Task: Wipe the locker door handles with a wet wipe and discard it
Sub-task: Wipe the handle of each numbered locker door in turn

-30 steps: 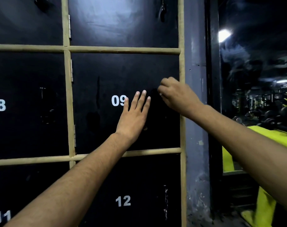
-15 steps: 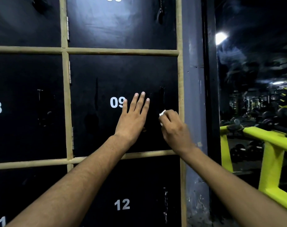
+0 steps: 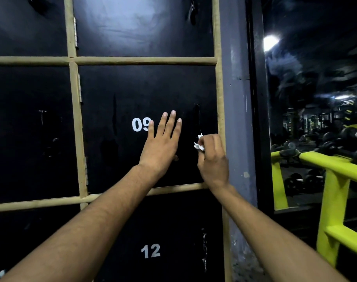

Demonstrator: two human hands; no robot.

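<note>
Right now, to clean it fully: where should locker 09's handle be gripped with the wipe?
Likely pinch the handle mid-shaft through the wet wipe, coming from the right: it is a slim upright bar by the right edge of the door, and the left hand lies flat on its left.

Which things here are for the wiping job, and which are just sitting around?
For the job:
- crumpled white wet wipe, pinched in the right hand
- dark vertical handle on black locker door 09
- left hand, flat on that door

Just around:
- yellow metal railing
- dark dumbbells
- bright ceiling light
</note>
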